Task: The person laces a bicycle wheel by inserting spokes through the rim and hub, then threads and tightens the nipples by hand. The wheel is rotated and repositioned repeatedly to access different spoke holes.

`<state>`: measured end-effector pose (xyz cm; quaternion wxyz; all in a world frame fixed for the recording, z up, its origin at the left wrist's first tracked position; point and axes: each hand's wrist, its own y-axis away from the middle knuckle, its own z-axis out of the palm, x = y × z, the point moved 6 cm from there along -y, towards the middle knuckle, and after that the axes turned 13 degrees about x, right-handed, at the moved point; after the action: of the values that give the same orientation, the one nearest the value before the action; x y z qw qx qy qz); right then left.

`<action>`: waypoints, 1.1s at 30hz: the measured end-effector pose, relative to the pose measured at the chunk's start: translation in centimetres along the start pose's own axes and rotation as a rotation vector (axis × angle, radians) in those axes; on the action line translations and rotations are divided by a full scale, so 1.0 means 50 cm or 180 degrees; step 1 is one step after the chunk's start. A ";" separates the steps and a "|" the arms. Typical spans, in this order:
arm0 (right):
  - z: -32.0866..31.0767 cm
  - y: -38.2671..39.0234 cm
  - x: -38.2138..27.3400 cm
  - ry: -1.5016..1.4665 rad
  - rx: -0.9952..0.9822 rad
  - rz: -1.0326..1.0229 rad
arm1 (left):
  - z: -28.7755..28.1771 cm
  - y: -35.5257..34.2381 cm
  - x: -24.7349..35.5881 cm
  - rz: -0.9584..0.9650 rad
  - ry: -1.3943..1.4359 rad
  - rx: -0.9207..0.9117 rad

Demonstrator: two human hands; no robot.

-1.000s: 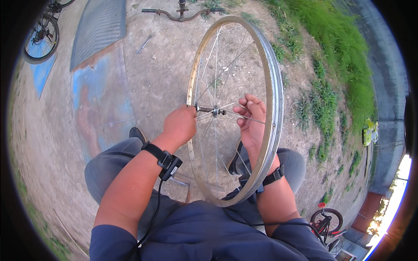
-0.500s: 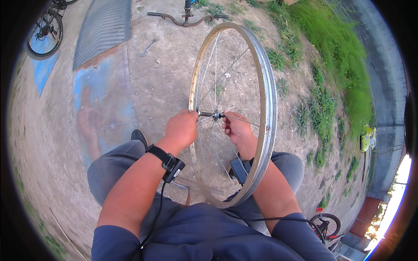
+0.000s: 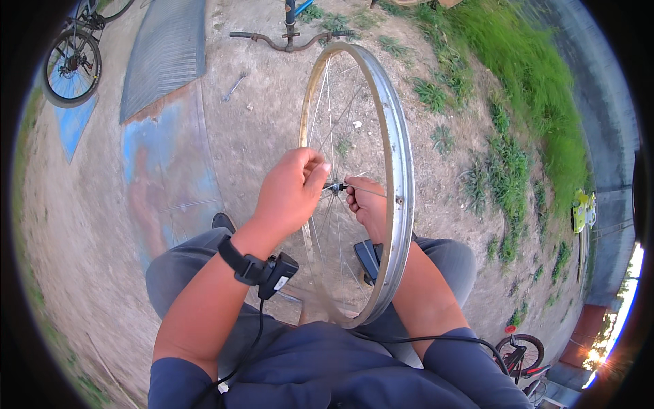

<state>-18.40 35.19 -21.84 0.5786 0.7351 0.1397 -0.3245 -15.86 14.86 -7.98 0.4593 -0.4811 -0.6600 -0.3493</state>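
Bare dirt ground (image 3: 272,129) – a wrench (image 3: 234,86), handlebars (image 3: 289,41) lying there

Very little of this kind is in view. A small white label (image 3: 280,282), roughly square, sits on top of the black device (image 3: 272,273) strapped behind the left hand (image 3: 289,194), at about 7 o'clock from the middle of the picture. Its print is too small to see. At 3 o'clock, near the grey wall, stands a small yellow-green object (image 3: 580,208) with dark marks; if it is a package or a sign, I cannot tell
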 end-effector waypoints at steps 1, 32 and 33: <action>0.010 0.013 -0.003 -0.0107 -0.0244 0.0037 | -0.003 0.005 0.038 -0.0178 0.0689 -0.0182; -0.094 -0.027 -0.246 -0.0198 0.0124 -0.1280 | -0.155 0.068 0.247 -0.1072 0.2691 -0.0223; -0.094 -0.020 -0.252 -0.0184 0.0137 -0.1354 | -0.157 0.072 0.248 -0.1045 0.2680 -0.0246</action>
<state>-26.95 42.05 -13.98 0.4850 0.6916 0.2681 -0.4631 -11.73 12.71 6.39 0.6079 -0.2029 -0.4698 -0.6071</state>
